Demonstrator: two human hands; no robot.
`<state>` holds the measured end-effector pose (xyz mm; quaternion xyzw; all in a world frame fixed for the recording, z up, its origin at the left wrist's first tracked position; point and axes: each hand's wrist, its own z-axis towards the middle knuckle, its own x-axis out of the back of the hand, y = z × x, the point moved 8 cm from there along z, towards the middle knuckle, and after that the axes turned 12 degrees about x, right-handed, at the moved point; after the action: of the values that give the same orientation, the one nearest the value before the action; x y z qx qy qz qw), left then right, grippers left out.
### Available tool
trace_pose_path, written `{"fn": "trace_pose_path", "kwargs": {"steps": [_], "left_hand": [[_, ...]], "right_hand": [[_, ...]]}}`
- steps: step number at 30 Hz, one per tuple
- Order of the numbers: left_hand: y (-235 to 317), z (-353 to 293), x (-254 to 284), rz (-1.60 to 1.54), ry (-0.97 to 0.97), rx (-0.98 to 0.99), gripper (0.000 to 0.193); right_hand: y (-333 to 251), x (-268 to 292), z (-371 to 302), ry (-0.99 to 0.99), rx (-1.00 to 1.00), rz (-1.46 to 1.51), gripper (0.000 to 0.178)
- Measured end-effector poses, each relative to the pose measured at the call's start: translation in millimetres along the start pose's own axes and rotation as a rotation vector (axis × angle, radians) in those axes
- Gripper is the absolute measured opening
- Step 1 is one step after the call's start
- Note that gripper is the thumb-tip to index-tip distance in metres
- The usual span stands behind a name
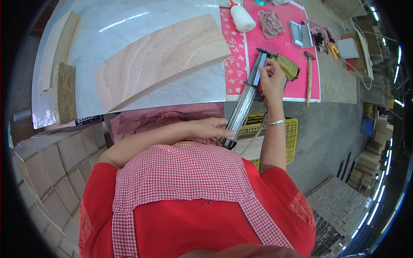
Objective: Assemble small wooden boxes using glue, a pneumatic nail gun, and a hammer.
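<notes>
Workbench (129, 26) crowded. Right hand (272, 79) clamps nail gun (284, 64) body; left hand (211, 128) pinches its long metal magazine (245, 101) end. Risk: fingers near the magazine could get pinched if it slips.

Workshop interior seen from above. A pale marbled worktop (129, 21) occupies the upper left, adjoined on the right by a pink heart-patterned mat (241, 64). The floor (335, 124) is bare grey concrete. Stacked cardboard boxes (56, 172) fill the lower left; a yellow plastic crate (290, 137) stands beside the bench. Further boxes (370, 163) and stacked flat panels (340, 202) line the right side, where ceiling strip lights (398, 73) appear as bright bars along the rim.
</notes>
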<state>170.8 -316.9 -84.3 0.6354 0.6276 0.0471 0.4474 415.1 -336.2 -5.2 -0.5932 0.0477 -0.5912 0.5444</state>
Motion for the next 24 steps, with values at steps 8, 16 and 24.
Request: {"fn": "trace_pose_path", "kwargs": {"steps": [8,16,24], "left_hand": [[1.5,-0.7,-1.0,0.013,-0.01,0.015,0.06],[7.7,-4.7,-3.5,0.025,-0.031,0.027,0.062],[3.9,-4.2,-10.1,0.035,-0.091,0.057,0.071]], "right_hand": [[-5.6,-7.2,5.4,-0.013,0.05,-0.145,0.031],[-19.7,-15.7,-0.2,-0.02,0.221,-0.336,0.027],[-48.4,-21.6,-3.7,-0.18,0.377,-0.603,0.027]]}}
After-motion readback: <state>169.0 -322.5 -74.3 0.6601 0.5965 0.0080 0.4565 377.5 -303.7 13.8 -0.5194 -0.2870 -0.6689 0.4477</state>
